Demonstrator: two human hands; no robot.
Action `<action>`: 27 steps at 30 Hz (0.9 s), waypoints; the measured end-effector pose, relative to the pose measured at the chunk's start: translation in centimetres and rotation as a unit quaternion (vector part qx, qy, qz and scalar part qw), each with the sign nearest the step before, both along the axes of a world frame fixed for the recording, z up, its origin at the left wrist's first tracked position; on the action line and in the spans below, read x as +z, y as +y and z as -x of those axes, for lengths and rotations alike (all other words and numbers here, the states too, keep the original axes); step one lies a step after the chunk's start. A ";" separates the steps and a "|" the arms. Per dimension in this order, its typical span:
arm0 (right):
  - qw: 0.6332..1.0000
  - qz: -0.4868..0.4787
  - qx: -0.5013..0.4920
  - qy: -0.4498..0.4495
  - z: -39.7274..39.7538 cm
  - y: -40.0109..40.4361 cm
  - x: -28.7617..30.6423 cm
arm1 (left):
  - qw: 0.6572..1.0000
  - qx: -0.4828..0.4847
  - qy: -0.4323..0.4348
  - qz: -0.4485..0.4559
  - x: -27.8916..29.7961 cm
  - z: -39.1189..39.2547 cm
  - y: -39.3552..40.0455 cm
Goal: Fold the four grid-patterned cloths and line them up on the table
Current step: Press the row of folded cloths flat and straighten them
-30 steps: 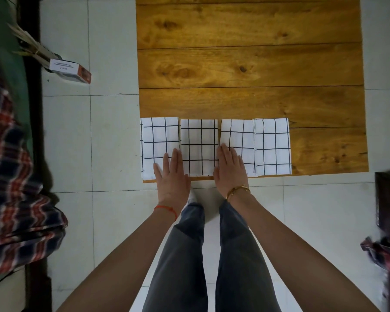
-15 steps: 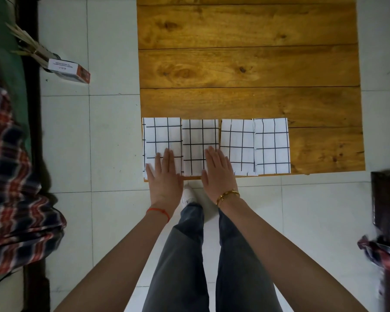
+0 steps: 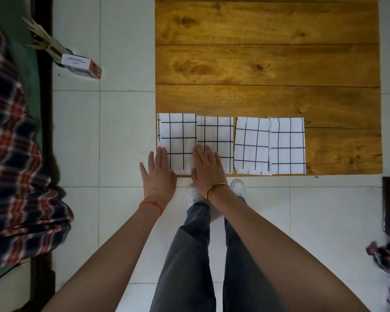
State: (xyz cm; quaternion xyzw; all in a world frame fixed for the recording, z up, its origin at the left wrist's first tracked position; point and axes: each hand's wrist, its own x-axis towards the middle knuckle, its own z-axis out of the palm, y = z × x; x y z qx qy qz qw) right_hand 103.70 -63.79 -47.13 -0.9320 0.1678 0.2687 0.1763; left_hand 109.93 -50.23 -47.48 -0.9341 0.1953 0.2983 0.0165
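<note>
Cloths (image 3: 251, 145), four and folded, are lined along the worktop (image 3: 266, 64) near edge; left hand (image 3: 159, 173) and right hand (image 3: 206, 168) are laid flat, gripping nothing.

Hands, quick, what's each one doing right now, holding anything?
Left hand: open and flat, holding nothing, fingers on the leftmost folded white grid-patterned cloth.
Right hand: open and flat, holding nothing, resting on the second folded grid cloth.
</note>
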 end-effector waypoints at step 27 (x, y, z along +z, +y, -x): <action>0.987 0.096 -0.119 0.045 2.9 -4.6 -0.2 | 1.000 -0.007 0.005 -0.019 -0.2 -0.6 1.2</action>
